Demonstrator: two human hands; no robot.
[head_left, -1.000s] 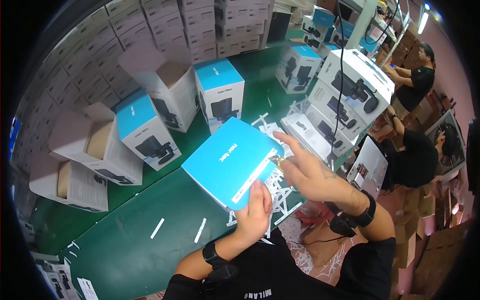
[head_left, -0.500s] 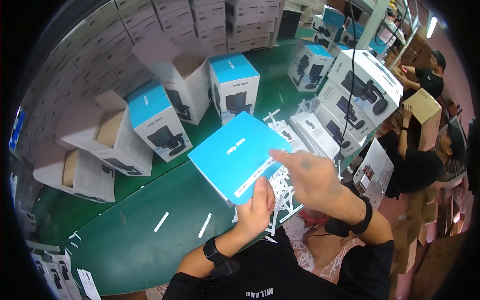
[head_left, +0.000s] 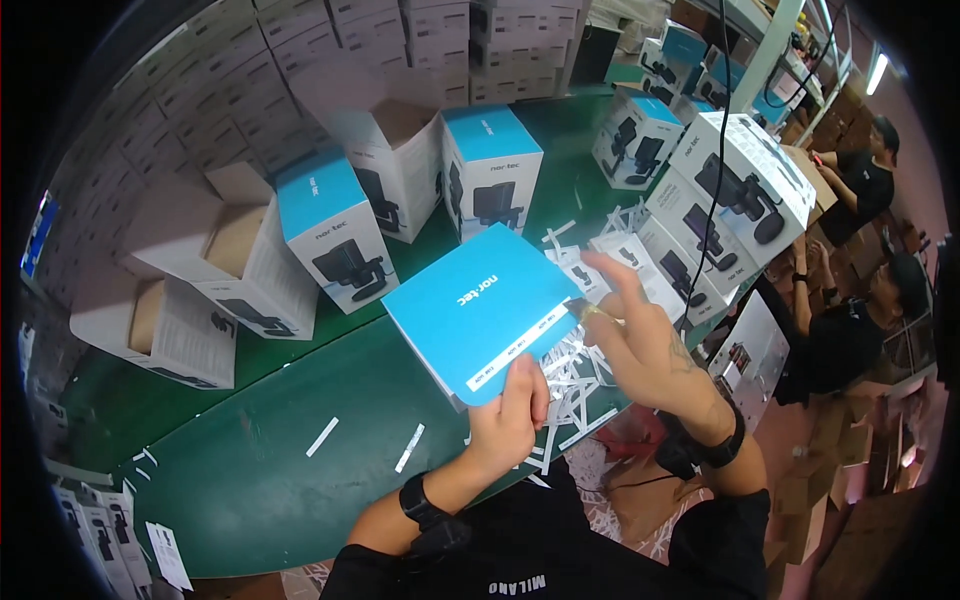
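My left hand (head_left: 508, 415) grips the near corner of a blue-topped carton (head_left: 470, 300), thumb on the blue face and the other fingers at its side. A narrow white sticker strip (head_left: 515, 347) with small dark print lies along that face's right edge. My right hand (head_left: 650, 345) is beside the strip's far end, index finger stretched up and away from the thumb. A small dark spot shows at that thumb's tip; what it is I cannot make out. Below the right hand lies a heap of white paper strips (head_left: 572, 395).
Blue-topped microphone cartons (head_left: 340, 255) and open white cartons (head_left: 165, 330) stand across the green table (head_left: 260, 470). White cartons (head_left: 735, 185) are stacked at the right, beside a hanging black cable (head_left: 722, 120). Stacked boxes (head_left: 430, 45) line the back. Two people (head_left: 850, 310) work at far right.
My right index finger has lifted off the strip, and the hand has shifted right. The left hand still grips the carton. The whole view has shifted slightly.
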